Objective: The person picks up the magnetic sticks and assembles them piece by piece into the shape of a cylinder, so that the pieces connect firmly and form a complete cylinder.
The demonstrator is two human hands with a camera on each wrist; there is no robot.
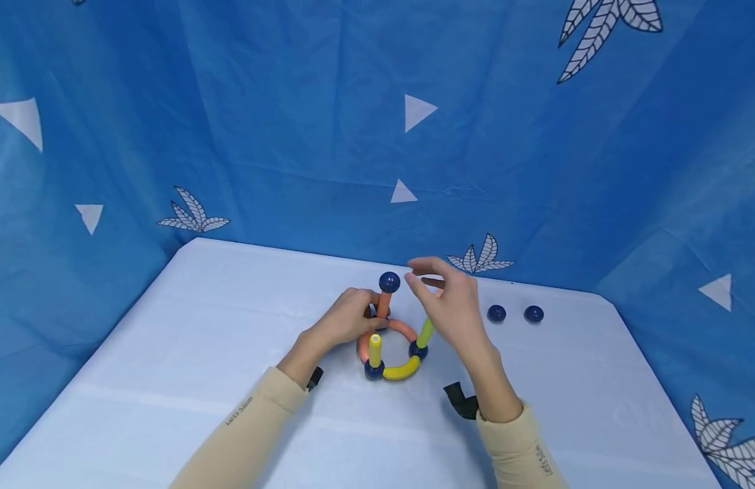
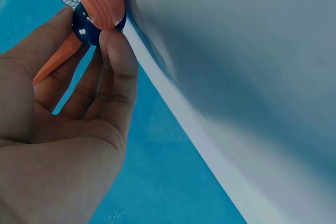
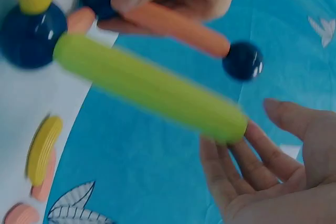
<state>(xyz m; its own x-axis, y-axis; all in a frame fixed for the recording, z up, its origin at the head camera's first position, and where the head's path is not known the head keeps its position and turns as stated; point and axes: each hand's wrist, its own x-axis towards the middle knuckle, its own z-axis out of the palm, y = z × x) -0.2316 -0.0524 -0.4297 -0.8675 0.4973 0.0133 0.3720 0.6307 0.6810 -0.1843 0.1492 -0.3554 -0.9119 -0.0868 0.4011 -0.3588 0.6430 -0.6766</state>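
Note:
A ring of curved orange and yellow pieces [image 1: 401, 370] joined by dark blue balls sits on the table. Fingers and thumb of my left hand [image 1: 346, 316] pinch the ball [image 2: 85, 31] at the ring's far left. From that ball rises an orange rod [image 1: 384, 305] topped by another blue ball [image 1: 389, 282]. A green rod [image 1: 425, 333] stands tilted on the right ball, and a yellow rod [image 1: 375, 352] on the near one. My right hand [image 1: 453, 305] is just right of the top ball, thumb and fingers apart; its fingers are close to the green rod's upper end, contact unclear.
Two loose blue balls, one [image 1: 496, 313] nearer my right hand and one [image 1: 533, 314] further right, lie on the white table [image 1: 169, 353]. Loose yellow [image 3: 44, 150] and orange pieces [image 3: 22, 214] show in the right wrist view. A blue curtain [image 1: 291, 136] hangs behind the table.

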